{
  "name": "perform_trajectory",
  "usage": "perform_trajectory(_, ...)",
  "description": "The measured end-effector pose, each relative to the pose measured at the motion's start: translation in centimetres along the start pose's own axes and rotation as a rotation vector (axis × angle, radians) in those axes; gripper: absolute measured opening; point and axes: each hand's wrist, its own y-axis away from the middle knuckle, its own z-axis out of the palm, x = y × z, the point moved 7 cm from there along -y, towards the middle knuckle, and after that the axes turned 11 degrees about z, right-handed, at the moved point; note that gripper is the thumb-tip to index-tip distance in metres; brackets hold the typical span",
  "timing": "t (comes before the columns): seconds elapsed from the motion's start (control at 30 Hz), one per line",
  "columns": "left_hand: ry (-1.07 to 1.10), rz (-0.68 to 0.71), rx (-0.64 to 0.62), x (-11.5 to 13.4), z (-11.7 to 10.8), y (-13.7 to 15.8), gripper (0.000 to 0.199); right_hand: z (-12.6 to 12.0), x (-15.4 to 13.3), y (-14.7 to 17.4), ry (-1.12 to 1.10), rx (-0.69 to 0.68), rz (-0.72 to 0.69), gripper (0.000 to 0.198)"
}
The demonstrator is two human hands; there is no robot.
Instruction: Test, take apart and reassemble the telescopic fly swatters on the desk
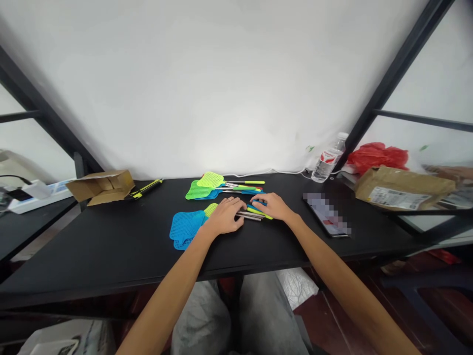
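Several fly swatters lie in two groups on the black table (121, 246). In the nearer group, blue mesh heads (187, 227) point left, with part of a yellow head (211, 209) beside them. My left hand (226, 216) rests over the metal shafts (249, 215) of this group, fingers curled around them. At the right end, my right hand (272, 205) has its fingers closed on the blue and yellow handles (258, 212). The farther group has a yellow-green head (211, 179) and a green head (196, 191), their handles pointing right.
An open cardboard box (111, 187) and a black-and-yellow tool (148, 188) are at the left. To the right lie a phone (325, 214), a water bottle (328, 160) and a wrapped parcel (406, 187). A white power strip (40, 195) is at far left.
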Motion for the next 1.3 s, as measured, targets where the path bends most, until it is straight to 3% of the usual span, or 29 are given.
perform_trajectory(0.23, -0.063, 0.040, 0.051, -0.1, -0.2, -0.1, 0.021, -0.1, -0.1, 0.1, -0.028, 0.006, -0.009, 0.027)
perform_trajectory(0.37, -0.116, 0.019, 0.086, -0.5, -0.6, -0.1, 0.023, -0.3, -0.4, 0.1, -0.170, 0.002, -0.046, 0.032)
perform_trajectory(0.63, -0.224, -0.148, 0.244, -2.8, -2.2, 0.9, 0.024, -0.8, -0.3, 0.2, -0.423, -0.019, -0.022, 0.038)
perform_trajectory(1.3, -0.201, -0.114, 0.226, -2.5, -2.8, 1.2, 0.027, -0.6, -0.2, 0.2, -0.348, -0.003, -0.034, 0.039)
